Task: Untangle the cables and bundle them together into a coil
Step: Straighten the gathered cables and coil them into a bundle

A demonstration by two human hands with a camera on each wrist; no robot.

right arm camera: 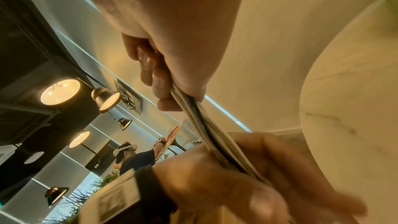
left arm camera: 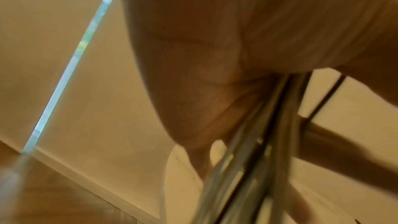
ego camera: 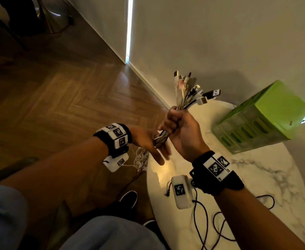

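While the right hand (ego camera: pixel 179 131) is clenched in a fist round the bundle of white, grey and black charging cables (ego camera: pixel 184 103), their plug ends (ego camera: pixel 198 87) fan up and out toward one o'clock, which likely keeps the connectors level so the strands can be laid side by side. The left hand (ego camera: pixel 148 141) lies at nine o'clock of that fist, its fingers straight and relaxed, with the strands running across its palm; it looks placed to comb the lengths smooth rather than to grip them. Below it a loose tangle of thin white cable tails (ego camera: pixel 140 157) hangs off the edge toward the floor, so by my reading the coiling itself is not yet begun. The round white marble-patterned table (ego camera: pixel 274 177) sits at four o'clock, bearing a translucent green plastic drawer box (ego camera: pixel 259 121) near the wall and a dark thin cord (ego camera: pixel 207 224) looped at its near side. A brown herringbone wood floor (ego camera: pixel 58 98) spreads to the left, meeting a pale wall (ego camera: pixel 220 33).
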